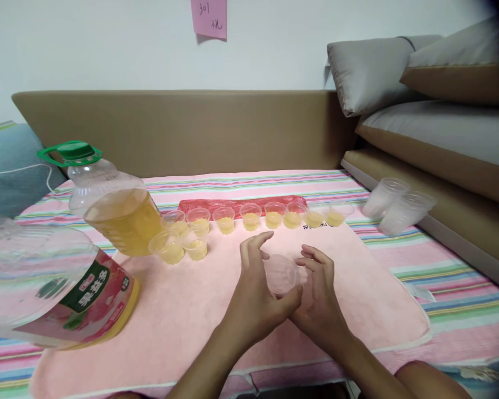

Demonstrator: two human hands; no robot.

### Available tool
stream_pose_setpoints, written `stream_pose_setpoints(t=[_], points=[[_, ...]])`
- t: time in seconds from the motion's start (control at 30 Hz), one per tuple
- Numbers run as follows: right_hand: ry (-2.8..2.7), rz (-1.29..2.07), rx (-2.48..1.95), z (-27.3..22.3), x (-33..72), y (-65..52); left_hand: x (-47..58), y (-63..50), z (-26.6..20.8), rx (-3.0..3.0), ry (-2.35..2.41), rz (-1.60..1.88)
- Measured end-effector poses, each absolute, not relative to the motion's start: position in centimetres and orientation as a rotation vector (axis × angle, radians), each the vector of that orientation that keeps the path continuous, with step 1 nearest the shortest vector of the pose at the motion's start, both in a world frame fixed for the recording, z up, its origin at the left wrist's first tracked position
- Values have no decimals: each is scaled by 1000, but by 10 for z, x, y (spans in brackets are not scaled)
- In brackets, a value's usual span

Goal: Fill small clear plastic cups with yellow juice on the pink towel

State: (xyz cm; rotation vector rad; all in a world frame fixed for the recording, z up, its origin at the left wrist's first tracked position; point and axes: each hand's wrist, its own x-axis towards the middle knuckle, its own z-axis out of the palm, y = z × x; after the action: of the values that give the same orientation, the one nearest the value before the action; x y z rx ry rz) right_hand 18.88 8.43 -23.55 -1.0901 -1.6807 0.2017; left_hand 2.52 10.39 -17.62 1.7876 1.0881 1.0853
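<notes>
My left hand and my right hand meet over the pink towel, both closed around a small stack of empty clear plastic cups. Behind them runs a row of several small cups filled with yellow liquid, with two more filled cups set in front at the row's left end. A large oil jug with a green cap lies tilted at the left, part full of yellow liquid.
A second large jug with a pink and green label lies at the near left. Two stacks of clear cups lie at the right. A red strip runs behind the row. Cushions are piled at the right.
</notes>
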Motion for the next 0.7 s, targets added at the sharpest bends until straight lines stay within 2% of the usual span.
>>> stream_pose_setpoints(t=[0.7], points=[[-1676,132,-1185,-240,192,88,18,98,-159,1820,1123,1138]])
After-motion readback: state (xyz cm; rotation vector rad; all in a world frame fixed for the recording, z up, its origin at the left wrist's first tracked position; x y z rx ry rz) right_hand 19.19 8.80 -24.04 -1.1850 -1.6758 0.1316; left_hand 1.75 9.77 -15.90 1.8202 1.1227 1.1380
